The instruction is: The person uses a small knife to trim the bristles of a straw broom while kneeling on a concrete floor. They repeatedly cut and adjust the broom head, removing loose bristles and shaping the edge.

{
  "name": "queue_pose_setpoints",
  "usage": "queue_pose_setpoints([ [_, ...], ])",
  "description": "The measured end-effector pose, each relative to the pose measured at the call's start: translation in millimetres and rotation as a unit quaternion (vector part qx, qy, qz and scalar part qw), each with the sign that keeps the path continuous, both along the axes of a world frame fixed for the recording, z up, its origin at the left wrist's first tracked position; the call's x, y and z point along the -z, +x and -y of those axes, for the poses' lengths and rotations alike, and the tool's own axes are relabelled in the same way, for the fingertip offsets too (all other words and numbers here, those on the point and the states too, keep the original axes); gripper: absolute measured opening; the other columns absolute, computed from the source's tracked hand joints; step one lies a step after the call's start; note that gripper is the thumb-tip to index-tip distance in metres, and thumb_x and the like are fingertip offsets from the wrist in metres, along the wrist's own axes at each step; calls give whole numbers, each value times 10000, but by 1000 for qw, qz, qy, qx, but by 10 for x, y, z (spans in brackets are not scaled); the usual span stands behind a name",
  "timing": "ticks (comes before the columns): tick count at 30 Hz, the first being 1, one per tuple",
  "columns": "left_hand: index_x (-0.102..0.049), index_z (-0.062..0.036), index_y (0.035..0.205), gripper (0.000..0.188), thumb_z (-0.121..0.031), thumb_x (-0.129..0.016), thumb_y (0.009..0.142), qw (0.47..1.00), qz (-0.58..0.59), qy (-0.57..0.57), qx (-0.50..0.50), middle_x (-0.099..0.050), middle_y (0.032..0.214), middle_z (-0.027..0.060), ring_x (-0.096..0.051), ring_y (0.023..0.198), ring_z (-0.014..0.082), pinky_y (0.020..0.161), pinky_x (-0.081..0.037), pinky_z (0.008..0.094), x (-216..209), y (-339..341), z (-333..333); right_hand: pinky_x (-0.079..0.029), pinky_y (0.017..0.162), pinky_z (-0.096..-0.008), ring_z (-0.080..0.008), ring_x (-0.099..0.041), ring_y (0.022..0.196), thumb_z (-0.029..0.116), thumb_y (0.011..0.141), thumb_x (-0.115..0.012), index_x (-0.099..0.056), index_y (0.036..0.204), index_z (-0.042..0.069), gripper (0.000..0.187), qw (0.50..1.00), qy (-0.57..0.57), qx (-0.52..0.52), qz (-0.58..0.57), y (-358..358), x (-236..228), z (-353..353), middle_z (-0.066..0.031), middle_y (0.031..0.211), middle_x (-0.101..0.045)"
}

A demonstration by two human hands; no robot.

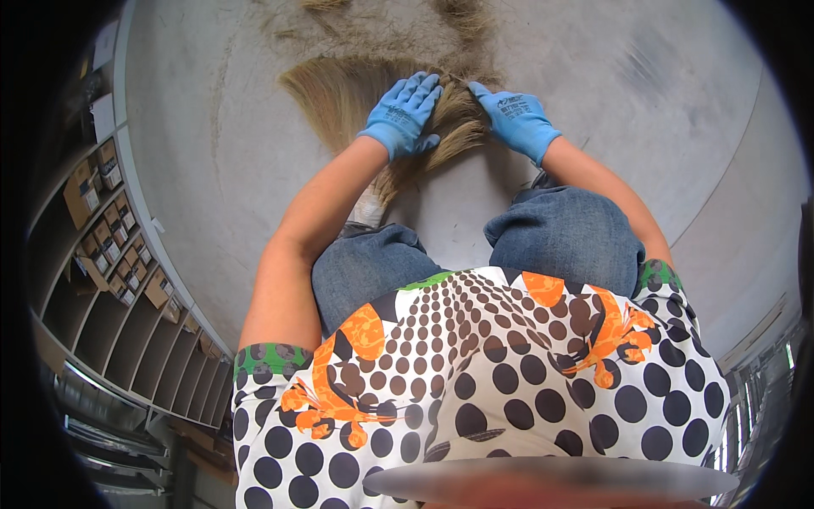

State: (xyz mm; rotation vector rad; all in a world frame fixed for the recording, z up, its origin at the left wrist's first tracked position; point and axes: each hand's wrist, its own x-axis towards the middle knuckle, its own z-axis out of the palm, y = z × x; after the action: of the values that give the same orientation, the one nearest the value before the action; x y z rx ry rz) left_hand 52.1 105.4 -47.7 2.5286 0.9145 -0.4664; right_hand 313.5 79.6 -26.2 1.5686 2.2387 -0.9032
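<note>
A fan-shaped bundle of straw-coloured bristles (pixel 331 93) lies on the floor in front of my knees, its wide end spread to the far left. My left hand (pixel 403 114), in a blue glove, rests on the bristles with its fingers stretched out and the thumb apart. At the bundle's right edge is my right hand (pixel 515 120), also gloved in blue. One digit points along the straw, while the other fingers curl under the palm. Whatever they grip there is hidden. A shorter tuft of straw (pixel 462 140) sticks out between the hands.
Loose straw bits (pixel 318 34) litter the grey floor (pixel 644 127) beyond the bundle. Along the left stands a shelf unit (pixel 127 339) with small cardboard boxes (pixel 85 191). My bent knees (pixel 568 233) frame the near side. A white item (pixel 366 208) shows beside my left knee.
</note>
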Motion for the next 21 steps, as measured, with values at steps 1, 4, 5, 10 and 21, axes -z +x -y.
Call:
queue_pose_setpoints([
  [1, -263, -64, 1655, 985, -580, -661, 917, 1000, -3, -2, 0, -223, 1741, 141, -188, 1612, 326, 1317, -141, 452, -13, 6, -2, -582, 786, -483, -363, -732, 980, 156, 929, -629, -429, 1563, 155, 665, 1000, 11, 4, -8, -3, -12, -12, -180, 1116, -737],
  [4, -266, -63, 1654, 988, -583, -662, 914, 1000, 1, 5, -3, -226, 1739, 144, -189, 1611, 327, 1316, -144, 454, -2, -5, 8, -585, 789, -489, -363, -736, 975, 150, 948, -592, -447, 1550, 155, 619, 999, 36, 16, -30, -69, -41, -56, -181, 1100, -744],
  [5, -267, -62, 1654, 988, -584, -663, 914, 1000, -4, 3, -1, -228, 1738, 145, -189, 1611, 327, 1316, -145, 455, -20, 23, -5, -588, 788, -495, -363, -741, 974, 143, 962, -564, -462, 1537, 148, 584, 998, 43, 21, -36, -97, -12, -103, -183, 1104, -748],
  [10, -271, -58, 1652, 996, -586, -669, 907, 1000, -15, -3, 0, -235, 1735, 152, -195, 1609, 330, 1315, -150, 457, -52, 84, -41, -590, 784, -512, -371, -751, 966, 127, 983, -525, -475, 1525, 137, 544, 997, 67, 6, -35, -212, 135, -227, -193, 1096, -754],
  [21, -287, -62, 1647, 980, -581, -668, 909, 1000, 0, 5, 1, -237, 1737, 138, -199, 1609, 322, 1313, -159, 454, 25, 27, -17, -590, 802, -482, -362, -745, 978, 118, 937, -600, -418, 1572, 152, 662, 1000, 3, 4, 28, -50, 25, -13, -177, 1125, -750],
])
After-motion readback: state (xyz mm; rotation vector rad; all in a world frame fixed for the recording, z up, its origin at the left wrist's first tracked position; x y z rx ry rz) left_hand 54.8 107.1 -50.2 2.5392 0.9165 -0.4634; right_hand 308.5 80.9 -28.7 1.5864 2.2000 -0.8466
